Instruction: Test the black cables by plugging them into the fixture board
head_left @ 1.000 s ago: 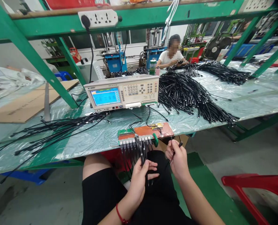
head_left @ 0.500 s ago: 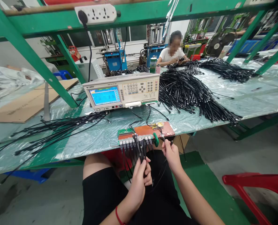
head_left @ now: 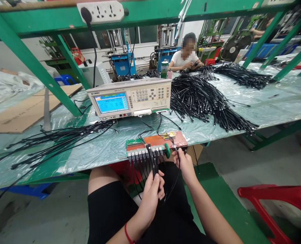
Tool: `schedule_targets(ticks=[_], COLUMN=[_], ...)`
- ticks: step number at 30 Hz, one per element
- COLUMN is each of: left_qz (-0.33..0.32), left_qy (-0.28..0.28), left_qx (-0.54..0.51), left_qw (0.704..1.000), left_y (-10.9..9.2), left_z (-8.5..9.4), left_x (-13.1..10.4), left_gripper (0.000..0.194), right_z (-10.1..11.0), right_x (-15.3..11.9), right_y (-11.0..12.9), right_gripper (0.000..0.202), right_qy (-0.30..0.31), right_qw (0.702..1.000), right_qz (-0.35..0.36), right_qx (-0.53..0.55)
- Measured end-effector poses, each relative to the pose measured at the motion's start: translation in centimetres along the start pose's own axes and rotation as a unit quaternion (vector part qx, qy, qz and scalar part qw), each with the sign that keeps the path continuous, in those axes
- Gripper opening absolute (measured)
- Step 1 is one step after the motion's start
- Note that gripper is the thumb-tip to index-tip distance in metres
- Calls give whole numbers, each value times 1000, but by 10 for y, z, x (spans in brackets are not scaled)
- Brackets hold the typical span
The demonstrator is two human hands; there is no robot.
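Observation:
My left hand (head_left: 154,186) is closed around a bundle of black cables (head_left: 154,162), their plug ends pointing up toward the bench edge. Between the fingers of my right hand (head_left: 185,162) is the plug end of a black cable (head_left: 176,183), held against the right end of an orange test board (head_left: 152,140); whether it is fully seated I cannot tell. Along the board's front edge several black plugs (head_left: 140,156) sit in a row of sockets, cables hanging down. A green ring-shaped piece (head_left: 167,150) stands between that row and my right hand.
Behind the board stands a cable tester (head_left: 130,98) with a lit blue screen. Black cables lie in a large pile (head_left: 203,98) to its right and a smaller bunch (head_left: 64,139) to its left. A person (head_left: 186,56) sits across the bench. A red stool (head_left: 279,200) is at right.
My right hand has brought the cable end up to the board's right side, its cable now hanging in a curve. The tester's screen shows different content. The view has shifted slightly.

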State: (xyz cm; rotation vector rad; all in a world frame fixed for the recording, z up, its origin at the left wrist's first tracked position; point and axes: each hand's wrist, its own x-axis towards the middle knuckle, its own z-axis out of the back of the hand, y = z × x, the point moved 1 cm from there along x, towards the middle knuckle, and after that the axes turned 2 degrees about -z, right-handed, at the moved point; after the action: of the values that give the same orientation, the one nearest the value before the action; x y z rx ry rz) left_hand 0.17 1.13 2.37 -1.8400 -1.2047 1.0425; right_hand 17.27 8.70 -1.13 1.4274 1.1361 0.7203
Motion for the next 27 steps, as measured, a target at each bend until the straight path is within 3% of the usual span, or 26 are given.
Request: schedule_targets(ticks=[5, 10, 19, 27], left_qz=[34, 50, 33, 35], left_qy=[-27, -46, -42, -29], left_qx=[11, 2, -8, -3], left_qw=[999, 998, 999, 999], left_y=[-5, -3, 1, -1], left_z=[-2, -2, 3, 1], left_x=[-2, -2, 1, 1], left_gripper=[61, 67, 63, 57], right_z=[9, 2, -7, -11], right_x=[-2, -4, 8, -4], right_y=[-2, 2, 10, 19], right_gripper=[66, 66, 65, 71], right_qy=[-9, 7, 34, 45], right_qw=[999, 999, 999, 997], right_qz=[-39, -35, -18, -46], right_qx=[31, 29, 3, 32])
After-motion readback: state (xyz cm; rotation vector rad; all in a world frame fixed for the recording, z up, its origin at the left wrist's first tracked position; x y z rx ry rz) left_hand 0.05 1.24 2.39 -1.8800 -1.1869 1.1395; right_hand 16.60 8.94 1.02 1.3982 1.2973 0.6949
